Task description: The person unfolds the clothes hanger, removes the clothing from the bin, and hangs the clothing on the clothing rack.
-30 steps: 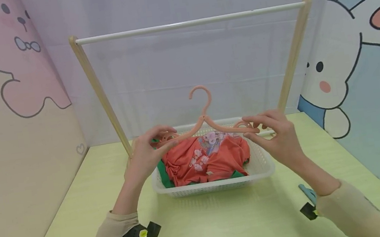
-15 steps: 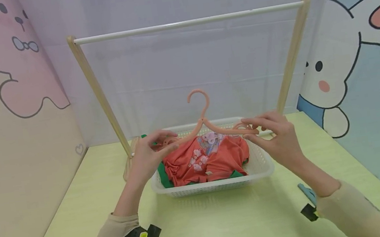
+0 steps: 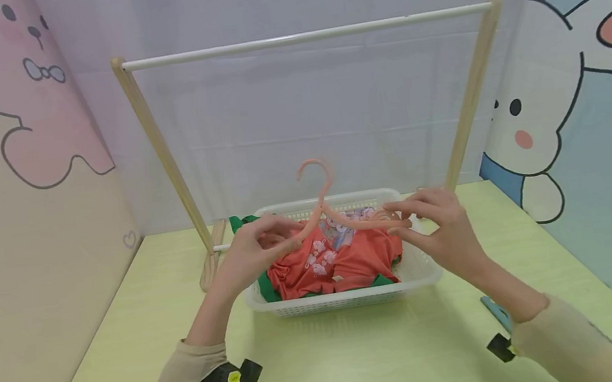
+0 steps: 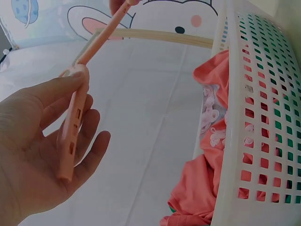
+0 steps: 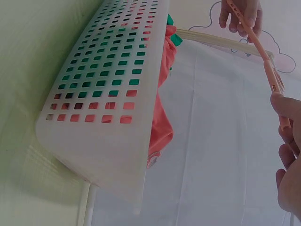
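Note:
A pink clothes hanger [image 3: 359, 224] is held up between both hands, its hook pointing upward and slightly left. My left hand [image 3: 257, 245] pinches one arm of it between thumb and fingers; in the left wrist view that arm of the hanger [image 4: 75, 125] lies across the fingers. The other end is pinched by my right hand [image 3: 438, 224], thumb below and fingers above. Under and behind the hanger, a white perforated basket [image 3: 344, 296] holds a red garment [image 3: 365, 258] with flower-like prints. Green cloth [image 3: 265, 285] shows around the red one.
Behind the basket stands a clothes rack with a white top rail [image 3: 308, 37] and wooden legs [image 3: 166, 158]. A blue-grey object [image 3: 496, 313] lies on the table beside the right forearm, partly hidden. Walls with cartoon prints close in both sides.
The hanger has come down a little and shifted slightly left, its hook tilting a bit. The left hand has moved inward along its arm. Basket and garments stay put.

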Tool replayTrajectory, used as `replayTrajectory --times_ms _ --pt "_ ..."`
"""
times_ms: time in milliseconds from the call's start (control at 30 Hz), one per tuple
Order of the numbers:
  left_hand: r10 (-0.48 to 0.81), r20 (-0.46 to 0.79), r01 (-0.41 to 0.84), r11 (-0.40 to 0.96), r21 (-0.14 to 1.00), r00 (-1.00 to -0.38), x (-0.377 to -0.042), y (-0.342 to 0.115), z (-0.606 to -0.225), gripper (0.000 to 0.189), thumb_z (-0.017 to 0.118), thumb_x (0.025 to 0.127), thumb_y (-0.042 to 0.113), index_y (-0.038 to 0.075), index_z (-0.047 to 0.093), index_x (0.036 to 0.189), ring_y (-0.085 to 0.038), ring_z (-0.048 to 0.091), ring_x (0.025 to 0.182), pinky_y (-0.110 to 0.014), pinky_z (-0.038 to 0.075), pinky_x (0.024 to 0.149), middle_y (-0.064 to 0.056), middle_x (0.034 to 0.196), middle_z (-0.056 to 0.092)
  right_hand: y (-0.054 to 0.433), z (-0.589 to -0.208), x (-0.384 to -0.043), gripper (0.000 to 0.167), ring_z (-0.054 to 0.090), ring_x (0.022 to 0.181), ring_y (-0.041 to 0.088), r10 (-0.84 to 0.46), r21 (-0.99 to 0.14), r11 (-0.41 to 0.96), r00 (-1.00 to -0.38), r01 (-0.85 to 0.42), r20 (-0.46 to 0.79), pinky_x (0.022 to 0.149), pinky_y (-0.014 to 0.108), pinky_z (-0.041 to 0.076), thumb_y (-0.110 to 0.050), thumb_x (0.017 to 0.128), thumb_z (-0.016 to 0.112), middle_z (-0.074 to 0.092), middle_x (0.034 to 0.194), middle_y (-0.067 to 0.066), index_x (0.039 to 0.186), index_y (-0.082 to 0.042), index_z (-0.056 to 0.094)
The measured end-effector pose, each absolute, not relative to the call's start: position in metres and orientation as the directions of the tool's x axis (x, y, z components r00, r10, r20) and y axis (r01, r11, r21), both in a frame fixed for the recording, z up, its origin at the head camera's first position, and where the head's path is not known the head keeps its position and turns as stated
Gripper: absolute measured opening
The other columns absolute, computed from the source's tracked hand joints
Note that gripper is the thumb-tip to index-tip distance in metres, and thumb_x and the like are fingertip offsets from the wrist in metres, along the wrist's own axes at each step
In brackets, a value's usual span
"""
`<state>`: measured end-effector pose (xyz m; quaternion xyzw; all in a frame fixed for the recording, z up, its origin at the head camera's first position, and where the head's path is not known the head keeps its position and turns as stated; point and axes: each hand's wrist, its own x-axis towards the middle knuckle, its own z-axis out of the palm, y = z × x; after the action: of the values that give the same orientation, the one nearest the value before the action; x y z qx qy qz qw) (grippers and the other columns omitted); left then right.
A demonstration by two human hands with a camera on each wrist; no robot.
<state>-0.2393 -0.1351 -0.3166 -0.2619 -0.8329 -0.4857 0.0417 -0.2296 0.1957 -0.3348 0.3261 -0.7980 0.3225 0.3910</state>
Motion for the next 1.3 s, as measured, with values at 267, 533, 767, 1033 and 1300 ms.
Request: replayTrajectory --times_ms 267,533,767,1033,1300 --pt "0.417 0.347 0.517 0.42 0.746 -0.84 -0.237 -0.128 -0.316 0.034 0.074 0.089 0.019 0.017 0.069 0.123 -0.013 0.066 0.085 -0.031 0.057 0.082 -0.003 0.091 0.071 0.188 -0.338 -0.228 0.035 0.048 0.079 0.015 -0.308 -0.245 0.549 -0.466 -0.799 0.829 0.077 0.023 0.033 -0.02 0.076 0.086 0.067 0.084 -0.001 0.108 -0.013 0.076" --pt "0.419 0.333 0.507 0.429 0.748 -0.845 -0.237 -0.131 -0.318 0.034 0.074 0.089 0.021 0.017 0.07 0.122 -0.014 0.068 0.084 -0.029 0.058 0.077 -0.005 0.097 0.073 0.187 -0.336 -0.228 0.034 0.049 0.086 0.013 -0.357 -0.258 0.532 -0.49 -0.806 0.796 0.078 0.026 0.033 -0.019 0.075 0.086 0.069 0.091 0.0 0.106 -0.011 0.076" --pt "0.425 0.348 0.528 0.443 0.724 -0.835 -0.236 -0.131 -0.32 0.033 0.074 0.09 0.021 0.018 0.07 0.122 -0.013 0.069 0.086 -0.028 0.057 0.076 -0.004 0.1 0.074 0.184 -0.334 -0.229 0.032 0.053 0.083 0.01 -0.369 -0.279 0.514 -0.503 -0.811 0.781 0.078 0.027 0.032 -0.002 0.075 0.081 0.071 0.085 -0.002 0.105 -0.011 0.075" --pt "0.448 0.338 0.532 0.438 0.724 -0.828 -0.236 -0.13 -0.318 0.031 0.073 0.091 0.022 0.019 0.071 0.122 -0.013 0.068 0.088 -0.03 0.056 0.077 -0.002 0.097 0.074 0.183 -0.334 -0.228 0.028 0.051 0.082 0.01 -0.396 -0.295 0.51 -0.525 -0.808 0.753 0.072 0.024 0.036 -0.001 0.079 0.078 0.068 0.082 -0.006 0.104 -0.015 0.077" --pt "0.444 0.329 0.523 0.445 0.727 -0.834 -0.235 -0.13 -0.318 0.03 0.073 0.09 0.023 0.022 0.071 0.12 -0.011 0.067 0.087 -0.03 0.056 0.076 0.001 0.095 0.074 0.184 -0.334 -0.231 0.024 0.054 0.083 0.01 -0.385 -0.295 0.49 -0.507 -0.82 0.771 0.073 0.023 0.036 0.001 0.078 0.078 0.068 0.082 -0.004 0.098 -0.012 0.077"
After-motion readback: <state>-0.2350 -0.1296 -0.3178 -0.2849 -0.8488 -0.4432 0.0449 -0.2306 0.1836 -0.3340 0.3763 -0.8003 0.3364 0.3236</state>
